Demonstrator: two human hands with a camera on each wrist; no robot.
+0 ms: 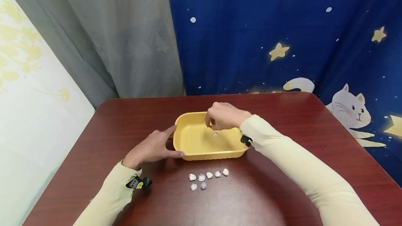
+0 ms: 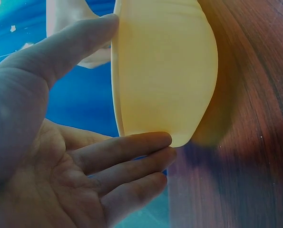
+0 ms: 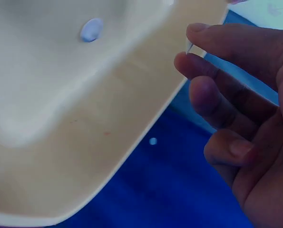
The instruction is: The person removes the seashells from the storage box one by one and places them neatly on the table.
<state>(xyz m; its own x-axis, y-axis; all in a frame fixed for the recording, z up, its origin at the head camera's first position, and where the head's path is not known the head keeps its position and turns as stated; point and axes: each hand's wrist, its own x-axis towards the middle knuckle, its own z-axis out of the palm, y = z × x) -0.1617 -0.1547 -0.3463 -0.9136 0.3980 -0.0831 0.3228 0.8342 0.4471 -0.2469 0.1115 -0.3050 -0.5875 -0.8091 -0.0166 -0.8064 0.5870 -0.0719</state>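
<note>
A yellow plastic basin (image 1: 194, 156) sits on the table, with one small shell (image 1: 215, 134) on its floor. That shell (image 3: 91, 30) appears pale and oval in the right wrist view. Above the basin, my right hand (image 1: 224, 116) pinches a small white shell (image 3: 189, 46) between thumb and index finger, only its thin edge showing. My left hand (image 1: 152, 149) touches the basin's left end with straight, spread fingers. In the left wrist view its thumb (image 2: 79, 45) meets the rim, while the other fingers lie against the outer wall.
In front of the basin, several small shells (image 1: 201, 177) lie on the dark red wooden table (image 1: 141, 118) in two rows. A blue curtain (image 1: 232, 37) with stars and a cat hangs behind the table, beside a grey curtain (image 1: 132, 37). A white wall (image 1: 28, 114) stands at the left.
</note>
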